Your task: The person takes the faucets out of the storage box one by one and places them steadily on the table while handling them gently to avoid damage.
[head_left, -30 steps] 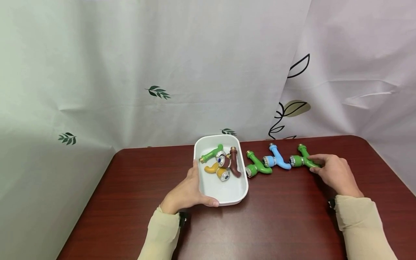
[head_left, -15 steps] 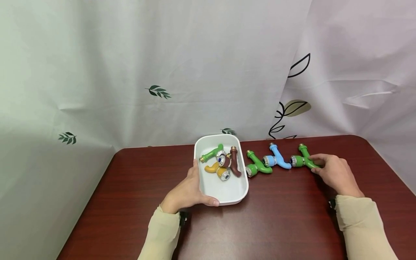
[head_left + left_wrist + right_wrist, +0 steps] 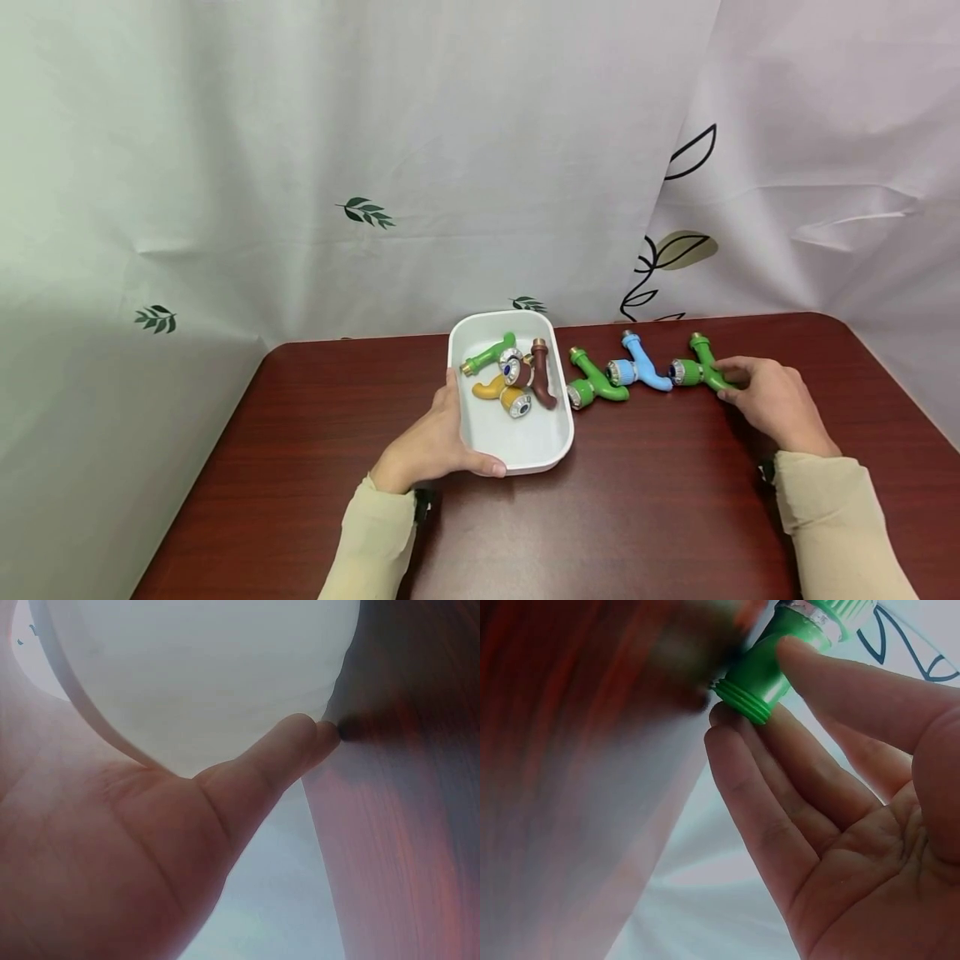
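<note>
My left hand (image 3: 423, 442) grips the near left corner of a white plastic tray (image 3: 517, 446), thumb along its front wall. Inside the tray lie a green tap (image 3: 491, 353), a brown tap (image 3: 542, 383) and a yellow tap (image 3: 491, 389), touching one another. At the right end of a row on the table, my right hand (image 3: 780, 404) pinches another green tap (image 3: 692, 372) by its spout end. The right wrist view shows this green tap (image 3: 769, 667) between thumb and fingertips. A blue tap (image 3: 642, 367) and a third green tap (image 3: 600, 383) lie between it and the tray.
The dark red wooden table (image 3: 637, 517) has rounded far corners. Behind it hangs a pale curtain (image 3: 480, 167) with leaf prints, close to the table's back edge. The nearest green tap lies right beside the tray's right wall.
The right hand's green tap has shifted very slightly to the right. Left hand, tray and the other taps look unmoved.
</note>
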The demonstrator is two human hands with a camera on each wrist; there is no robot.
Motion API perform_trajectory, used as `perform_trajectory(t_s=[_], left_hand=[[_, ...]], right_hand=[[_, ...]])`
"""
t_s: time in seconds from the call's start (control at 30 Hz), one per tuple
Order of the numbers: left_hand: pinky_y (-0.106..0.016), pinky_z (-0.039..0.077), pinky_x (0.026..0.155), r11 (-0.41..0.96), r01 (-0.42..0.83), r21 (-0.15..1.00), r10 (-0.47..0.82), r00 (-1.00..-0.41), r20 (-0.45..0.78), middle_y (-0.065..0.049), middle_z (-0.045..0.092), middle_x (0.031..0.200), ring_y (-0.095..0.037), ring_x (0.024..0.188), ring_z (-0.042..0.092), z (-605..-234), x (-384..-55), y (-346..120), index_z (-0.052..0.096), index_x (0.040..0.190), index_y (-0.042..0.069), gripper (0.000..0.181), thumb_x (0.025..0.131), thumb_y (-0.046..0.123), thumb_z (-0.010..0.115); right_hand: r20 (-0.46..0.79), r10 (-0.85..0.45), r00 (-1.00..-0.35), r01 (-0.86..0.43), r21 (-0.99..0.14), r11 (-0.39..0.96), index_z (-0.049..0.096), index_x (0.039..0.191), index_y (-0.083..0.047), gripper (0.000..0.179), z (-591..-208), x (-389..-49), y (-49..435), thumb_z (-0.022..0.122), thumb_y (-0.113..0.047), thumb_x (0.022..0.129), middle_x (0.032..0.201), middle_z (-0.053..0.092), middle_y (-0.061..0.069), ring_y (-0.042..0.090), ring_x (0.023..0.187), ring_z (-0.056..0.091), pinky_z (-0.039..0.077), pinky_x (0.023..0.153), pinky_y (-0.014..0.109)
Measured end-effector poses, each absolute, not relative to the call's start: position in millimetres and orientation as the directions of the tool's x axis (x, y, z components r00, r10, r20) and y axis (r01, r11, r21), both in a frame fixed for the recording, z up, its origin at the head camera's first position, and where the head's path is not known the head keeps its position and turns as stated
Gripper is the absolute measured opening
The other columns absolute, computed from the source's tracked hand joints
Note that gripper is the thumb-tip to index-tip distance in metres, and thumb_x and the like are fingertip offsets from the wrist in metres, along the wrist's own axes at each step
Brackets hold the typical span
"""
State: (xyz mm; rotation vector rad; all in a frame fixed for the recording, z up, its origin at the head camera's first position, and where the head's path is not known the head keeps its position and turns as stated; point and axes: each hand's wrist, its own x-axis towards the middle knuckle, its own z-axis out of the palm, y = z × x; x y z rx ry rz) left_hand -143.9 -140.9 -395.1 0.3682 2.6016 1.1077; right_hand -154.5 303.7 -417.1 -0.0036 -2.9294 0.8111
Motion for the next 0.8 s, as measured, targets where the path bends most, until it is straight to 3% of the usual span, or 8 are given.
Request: perform_trajectory(t_s=[0.47,0.7,0.8], left_hand=[[-0.043,0.043,0.100,0.658,0.135,0.741,0.354,-0.924,-0.145,-0.024,0.028,0.154,-0.030,0.124,0.047,-395.7,-144.0,-141.1,-0.014,0.159,0.006,0.160,0.054,0.044,0.099],[-0.043,0.044,0.100,0.677,0.124,0.725,0.341,-0.926,-0.160,-0.025,0.026,0.155,-0.030,0.123,0.049,-396.1,-143.7,-141.3,-0.014,0.158,0.002,0.160,0.054,0.047,0.099],[-0.043,0.043,0.101,0.676,0.122,0.726,0.341,-0.926,-0.162,-0.025,0.025,0.156,-0.030,0.123,0.049,-396.1,-143.7,-141.3,-0.014,0.158,0.002,0.160,0.054,0.047,0.099]], right_hand=[[0.148,0.084,-0.985,-0.003,-0.510,0.860,0.067,0.121,0.001,0.042,-408.7,-152.0,295.0,0.079,-0.014,0.084,0.112,0.065,0.031,0.047,0.092,0.057,0.045,0.073,0.058],[0.227,0.079,-0.971,-0.053,-0.522,0.851,0.066,0.122,0.005,0.044,-404.4,-152.0,286.2,0.078,-0.007,0.081,0.130,0.056,0.035,0.054,0.115,0.051,0.040,0.089,0.064],[0.247,0.076,-0.966,-0.067,-0.524,0.849,0.066,0.122,0.007,0.045,-403.2,-151.9,282.3,0.078,-0.006,0.081,0.131,0.055,0.036,0.055,0.117,0.050,0.039,0.090,0.065]])
